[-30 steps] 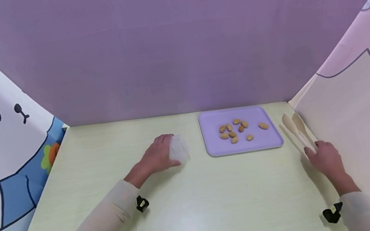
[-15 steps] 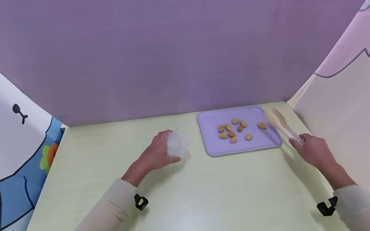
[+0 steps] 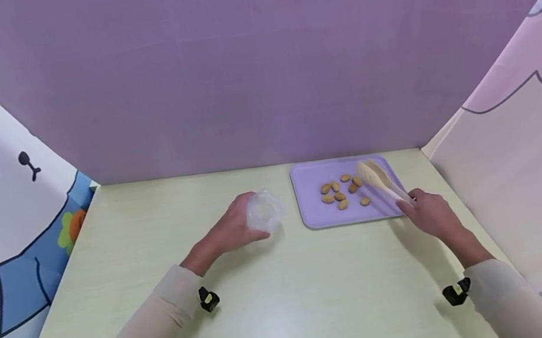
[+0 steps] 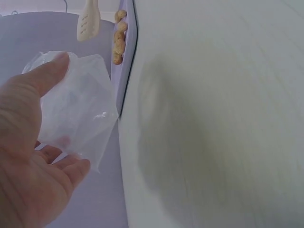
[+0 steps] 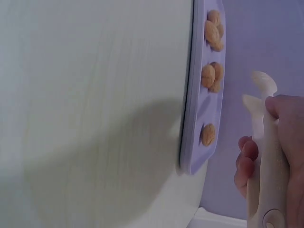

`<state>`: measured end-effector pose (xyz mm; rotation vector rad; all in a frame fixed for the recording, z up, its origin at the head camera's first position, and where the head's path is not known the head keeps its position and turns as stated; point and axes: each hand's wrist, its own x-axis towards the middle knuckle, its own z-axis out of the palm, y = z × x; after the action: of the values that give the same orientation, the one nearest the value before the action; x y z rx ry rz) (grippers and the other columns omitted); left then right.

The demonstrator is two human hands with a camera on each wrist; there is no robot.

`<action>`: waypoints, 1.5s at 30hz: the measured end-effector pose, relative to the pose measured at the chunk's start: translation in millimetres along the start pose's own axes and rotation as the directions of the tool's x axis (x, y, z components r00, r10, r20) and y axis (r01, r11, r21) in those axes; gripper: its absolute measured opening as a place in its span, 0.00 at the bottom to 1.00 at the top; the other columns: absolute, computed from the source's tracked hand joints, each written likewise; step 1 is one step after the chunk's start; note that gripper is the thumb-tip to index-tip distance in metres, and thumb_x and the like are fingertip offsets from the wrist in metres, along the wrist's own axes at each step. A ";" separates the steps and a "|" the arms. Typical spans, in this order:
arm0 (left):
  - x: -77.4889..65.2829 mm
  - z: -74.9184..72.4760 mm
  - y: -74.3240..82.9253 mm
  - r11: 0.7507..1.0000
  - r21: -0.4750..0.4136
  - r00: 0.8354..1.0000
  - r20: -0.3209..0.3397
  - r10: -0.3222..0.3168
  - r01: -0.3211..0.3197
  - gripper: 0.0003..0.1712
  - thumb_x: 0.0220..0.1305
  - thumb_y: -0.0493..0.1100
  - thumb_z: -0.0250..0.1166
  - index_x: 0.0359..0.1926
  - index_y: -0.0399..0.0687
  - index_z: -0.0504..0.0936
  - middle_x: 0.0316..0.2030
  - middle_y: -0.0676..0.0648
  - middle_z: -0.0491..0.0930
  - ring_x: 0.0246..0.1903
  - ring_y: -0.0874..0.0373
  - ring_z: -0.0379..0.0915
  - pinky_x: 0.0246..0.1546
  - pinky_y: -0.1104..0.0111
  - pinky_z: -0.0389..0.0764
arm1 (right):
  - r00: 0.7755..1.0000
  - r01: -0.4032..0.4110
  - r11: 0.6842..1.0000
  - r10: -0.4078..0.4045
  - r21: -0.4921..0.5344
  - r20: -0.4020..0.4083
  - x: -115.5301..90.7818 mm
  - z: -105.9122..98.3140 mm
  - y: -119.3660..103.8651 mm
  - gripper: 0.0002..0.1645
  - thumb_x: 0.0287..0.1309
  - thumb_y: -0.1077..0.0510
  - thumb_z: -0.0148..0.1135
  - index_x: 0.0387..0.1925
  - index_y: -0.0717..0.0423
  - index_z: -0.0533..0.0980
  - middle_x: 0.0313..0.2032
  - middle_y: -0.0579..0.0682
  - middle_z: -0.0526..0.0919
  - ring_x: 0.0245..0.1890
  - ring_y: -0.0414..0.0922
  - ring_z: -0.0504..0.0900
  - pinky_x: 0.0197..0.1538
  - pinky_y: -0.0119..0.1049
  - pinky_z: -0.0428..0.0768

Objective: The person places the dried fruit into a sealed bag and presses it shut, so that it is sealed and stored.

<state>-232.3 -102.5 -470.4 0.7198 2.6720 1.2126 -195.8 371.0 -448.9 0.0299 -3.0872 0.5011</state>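
My left hand (image 3: pixel 233 224) holds a clear plastic bag (image 3: pixel 264 212) to the left of the tray. In the left wrist view the thumb lies on one side of the bag (image 4: pixel 80 109), the other fingers on the opposite side. Its mouth is spread wide, and shadow falls on the table beneath. My right hand (image 3: pixel 431 214) grips cream tongs (image 3: pixel 380 177), their two slotted ends over the right part of the tray. In the right wrist view the tips of the tongs (image 5: pixel 259 97) stand a little apart with nothing between them. Several brown shelled-looking nuts (image 3: pixel 340 196) lie on the tray.
The purple tray (image 3: pixel 323 223) lies at the back of the pale wooden table (image 3: pixel 282 298), near the purple back panel (image 3: pixel 255 76). A cartoon-printed panel (image 3: pixel 3 238) closes the left side and a pink and cream one (image 3: pixel 534 167) the right.
My right hand has carried the tongs up and left from beside the tray to over it. My left hand has barely shifted, while the bag's mouth has spread wider.
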 end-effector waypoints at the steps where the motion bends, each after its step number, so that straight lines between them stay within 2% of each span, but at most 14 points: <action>1: 0.0 0.6 -0.6 1.000 -0.003 1.000 -0.002 0.003 -0.003 0.58 0.50 0.49 0.81 0.74 0.38 0.57 0.69 0.36 0.65 0.64 0.43 0.66 0.64 0.45 0.72 | 1.000 0.000 1.000 0.000 0.001 0.006 2.2 1.2 -3.0 0.35 0.73 0.40 0.50 0.55 0.69 0.74 0.31 0.59 0.84 0.30 0.56 0.80 0.31 0.46 0.75; 8: 0.6 4.6 -3.8 1.000 0.001 1.000 -0.014 0.006 -0.006 0.58 0.50 0.50 0.81 0.75 0.39 0.56 0.68 0.37 0.65 0.64 0.42 0.66 0.64 0.45 0.73 | 0.999 0.019 1.000 -0.019 -0.008 0.047 14.8 12.4 -20.7 0.32 0.73 0.42 0.51 0.56 0.69 0.74 0.30 0.59 0.83 0.28 0.54 0.79 0.28 0.43 0.72; 12: 0.5 5.5 -4.0 1.000 -0.001 1.000 -0.016 0.023 -0.023 0.58 0.50 0.49 0.81 0.75 0.38 0.57 0.68 0.36 0.66 0.64 0.43 0.66 0.64 0.46 0.73 | 0.998 0.043 0.999 -0.043 -0.002 0.055 17.8 16.7 -27.5 0.27 0.73 0.43 0.52 0.49 0.66 0.76 0.24 0.55 0.79 0.23 0.51 0.75 0.24 0.39 0.68; 16: 0.0 5.5 -3.6 1.000 -0.004 1.000 -0.012 0.027 -0.027 0.58 0.50 0.50 0.81 0.74 0.38 0.57 0.67 0.36 0.66 0.63 0.43 0.66 0.64 0.46 0.73 | 0.996 0.082 0.996 -0.082 -0.023 0.038 20.5 19.8 -30.6 0.23 0.72 0.46 0.54 0.43 0.65 0.77 0.21 0.53 0.77 0.22 0.50 0.74 0.24 0.40 0.68; 26: -0.9 5.1 -5.1 1.000 -0.007 1.000 -0.015 0.007 -0.007 0.58 0.50 0.50 0.81 0.74 0.39 0.57 0.68 0.37 0.65 0.63 0.43 0.66 0.64 0.46 0.73 | 0.994 0.068 0.998 -0.066 -0.011 0.091 27.0 29.0 -34.6 0.26 0.74 0.45 0.51 0.46 0.66 0.77 0.23 0.53 0.77 0.22 0.48 0.73 0.24 0.38 0.69; 30: -2.2 6.1 -5.5 1.000 -0.015 1.000 -0.013 0.003 -0.004 0.58 0.50 0.50 0.81 0.75 0.39 0.57 0.68 0.37 0.65 0.63 0.44 0.66 0.63 0.46 0.73 | 0.992 0.063 0.998 -0.062 -0.009 0.109 27.0 32.4 -34.9 0.26 0.74 0.44 0.50 0.44 0.65 0.77 0.23 0.52 0.77 0.22 0.47 0.72 0.25 0.37 0.69; 45: -6.2 4.7 -7.2 1.000 0.006 1.000 -0.020 0.007 -0.007 0.58 0.49 0.50 0.81 0.74 0.38 0.58 0.67 0.37 0.66 0.63 0.44 0.67 0.63 0.47 0.73 | 0.991 0.110 0.994 -0.108 -0.026 0.074 26.5 35.8 -39.4 0.22 0.72 0.47 0.55 0.39 0.65 0.78 0.21 0.51 0.77 0.21 0.47 0.72 0.26 0.37 0.68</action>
<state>-228.1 -106.3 -479.4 0.7218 2.6929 1.2203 -221.9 321.9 -470.0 0.2201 -3.1409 0.4589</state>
